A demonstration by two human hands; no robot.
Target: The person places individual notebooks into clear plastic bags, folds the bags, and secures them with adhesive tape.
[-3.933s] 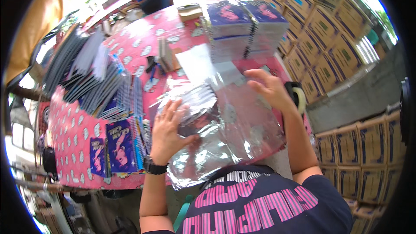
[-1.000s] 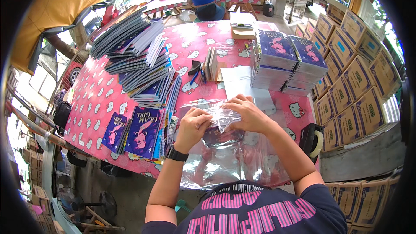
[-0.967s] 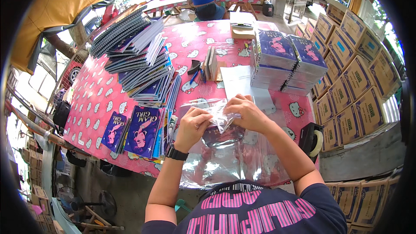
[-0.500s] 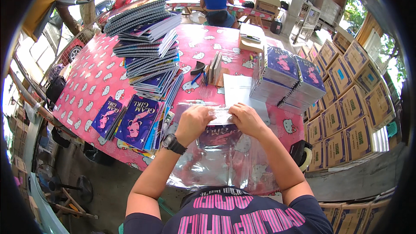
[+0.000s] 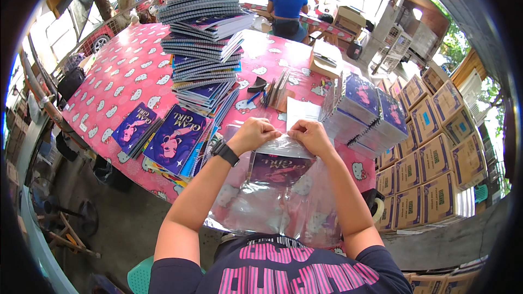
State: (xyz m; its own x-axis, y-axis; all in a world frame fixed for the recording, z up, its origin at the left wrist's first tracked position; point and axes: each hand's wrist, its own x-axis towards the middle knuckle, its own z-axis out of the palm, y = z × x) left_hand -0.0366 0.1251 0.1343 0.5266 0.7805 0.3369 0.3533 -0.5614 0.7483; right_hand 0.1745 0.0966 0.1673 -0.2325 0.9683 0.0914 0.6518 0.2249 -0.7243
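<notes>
Left hand (image 5: pixel 251 135): clenched on the top edge of a clear plastic sleeve (image 5: pixel 275 198), knuckles up, wristwatch (image 5: pixel 225 152) on the wrist.

Right hand (image 5: pixel 311 135): at 3 o'clock of the left, nearly touching it, fingers pinched on the same top edge.

Change noted: half a second earlier the hands stood slightly apart along the sleeve mouth; they had since drawn together over it, the flap bunched between them. Judged: the sleeve was being closed rather than filled.

Purple notebook (image 5: pixel 282 167): inside the sleeve, at 6 o'clock of both hands, cover up, lying over the near desk edge toward the person's lap.

Desk (image 5: pixel 117 84): pink patterned cloth. Tall stack of spiral notebooks (image 5: pixel 206 49) at 11 o'clock of the hands; loose purple notebooks (image 5: pixel 163 136) at 9 o'clock; bundled notebooks (image 5: pixel 364 111) at 2 o'clock; white paper sheet (image 5: pixel 301 113) at 12 o'clock.

Cardboard boxes (image 5: pixel 430 147): stacked at 3 o'clock, beyond the desk.

Another person in a blue shirt (image 5: pixel 287 5): seated at 12 o'clock, well apart.
</notes>
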